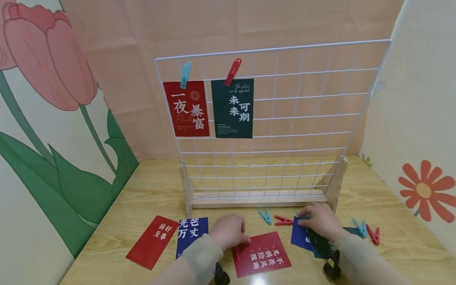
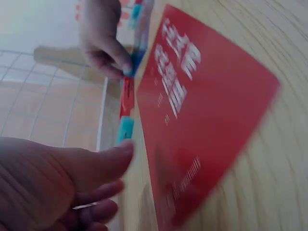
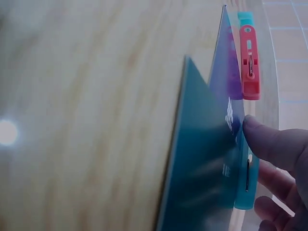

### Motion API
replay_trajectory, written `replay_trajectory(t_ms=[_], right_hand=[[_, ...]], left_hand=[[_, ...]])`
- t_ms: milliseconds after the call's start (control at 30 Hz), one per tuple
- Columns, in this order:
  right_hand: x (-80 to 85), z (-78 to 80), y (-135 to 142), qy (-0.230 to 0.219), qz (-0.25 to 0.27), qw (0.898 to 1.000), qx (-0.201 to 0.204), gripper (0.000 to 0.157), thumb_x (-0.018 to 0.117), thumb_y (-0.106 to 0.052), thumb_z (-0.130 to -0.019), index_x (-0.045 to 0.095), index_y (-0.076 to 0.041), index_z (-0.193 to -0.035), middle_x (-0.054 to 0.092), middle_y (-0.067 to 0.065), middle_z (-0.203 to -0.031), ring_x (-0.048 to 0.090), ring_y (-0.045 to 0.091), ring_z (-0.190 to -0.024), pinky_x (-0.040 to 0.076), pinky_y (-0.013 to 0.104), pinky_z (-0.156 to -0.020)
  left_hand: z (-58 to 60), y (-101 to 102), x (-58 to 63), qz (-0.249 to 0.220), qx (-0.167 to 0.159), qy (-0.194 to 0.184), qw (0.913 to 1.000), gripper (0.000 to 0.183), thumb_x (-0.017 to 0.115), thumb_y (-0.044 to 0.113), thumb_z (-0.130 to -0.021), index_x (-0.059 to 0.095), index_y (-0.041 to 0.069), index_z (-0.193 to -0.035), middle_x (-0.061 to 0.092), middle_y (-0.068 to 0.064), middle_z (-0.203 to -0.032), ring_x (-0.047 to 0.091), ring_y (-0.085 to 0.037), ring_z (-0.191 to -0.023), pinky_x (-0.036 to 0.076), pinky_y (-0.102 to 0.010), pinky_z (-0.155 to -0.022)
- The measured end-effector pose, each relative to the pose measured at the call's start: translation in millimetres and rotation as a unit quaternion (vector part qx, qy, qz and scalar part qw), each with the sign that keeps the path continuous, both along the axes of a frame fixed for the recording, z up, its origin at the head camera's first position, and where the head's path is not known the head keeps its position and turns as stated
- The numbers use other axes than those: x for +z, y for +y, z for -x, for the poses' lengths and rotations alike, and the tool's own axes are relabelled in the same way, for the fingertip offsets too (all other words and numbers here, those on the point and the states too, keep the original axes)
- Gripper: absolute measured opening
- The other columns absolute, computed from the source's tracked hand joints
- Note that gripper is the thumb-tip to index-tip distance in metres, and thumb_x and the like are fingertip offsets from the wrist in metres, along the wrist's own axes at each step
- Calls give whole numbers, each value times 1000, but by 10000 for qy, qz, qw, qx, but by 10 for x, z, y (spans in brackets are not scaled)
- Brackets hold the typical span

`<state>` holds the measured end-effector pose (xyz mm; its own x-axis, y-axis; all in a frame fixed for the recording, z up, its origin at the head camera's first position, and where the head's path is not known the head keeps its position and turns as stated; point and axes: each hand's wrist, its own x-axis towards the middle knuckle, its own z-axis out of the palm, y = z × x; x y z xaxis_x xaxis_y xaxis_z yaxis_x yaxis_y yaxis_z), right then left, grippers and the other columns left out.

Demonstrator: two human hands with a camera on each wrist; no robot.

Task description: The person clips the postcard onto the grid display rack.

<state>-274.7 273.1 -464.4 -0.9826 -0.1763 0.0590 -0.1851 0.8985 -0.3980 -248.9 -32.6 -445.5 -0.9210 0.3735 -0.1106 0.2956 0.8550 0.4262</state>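
My left hand [image 1: 228,231] is over the upper left corner of a red card [image 1: 261,258] with white lettering. In the left wrist view its thumb stands apart from loosely bent fingers, with nothing between them. On the right, my right hand [image 1: 321,221] reaches over a blue card [image 1: 300,236] and a dark green card [image 1: 322,245]. Its thumb and fingers pinch a teal clothespin [image 3: 248,185], mostly covered by the hand in the head view. A red clothespin [image 1: 283,220] and another teal clothespin [image 1: 265,216] lie left of it.
A white wire grid [image 1: 298,98] stands in a wooden base [image 1: 252,200]. Clothespins hold a red card [image 1: 187,114] and a green card [image 1: 232,117] on it. Another red card [image 1: 153,242] and blue card [image 1: 193,231] lie left; two more clothespins [image 1: 373,235] lie right.
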Motion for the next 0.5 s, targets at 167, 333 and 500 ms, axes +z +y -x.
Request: replay_trajectory(t_ms=[167,333,500], right_hand=[[-25,27,16,-53,231,9997,-73,10,77,-21,-81,74,-16,-88,67,-1,-90,58,20,-85,47,46,-79],[-31,42,29,-190,594,9976,-299,10,75,-22,-84,74,-14,-89,68,2,-94,58,19,-83,48,44,-75],[-25,39,79,-171,922,9947,-414,16,73,-26,-86,73,-11,-93,67,6,-98,56,22,-85,47,44,-75]], left_hand=[[25,196,24,-692,170,-41,9974,20,77,30,-82,60,20,-80,52,8,-74,48,-11,-69,42,-28,-61],[73,366,-29,-872,192,-157,9959,18,77,31,-81,64,21,-87,53,9,-81,48,-10,-74,44,-28,-66],[119,475,-122,-1090,254,-274,9933,19,79,31,-80,67,21,-90,55,9,-85,49,-9,-77,45,-29,-70]])
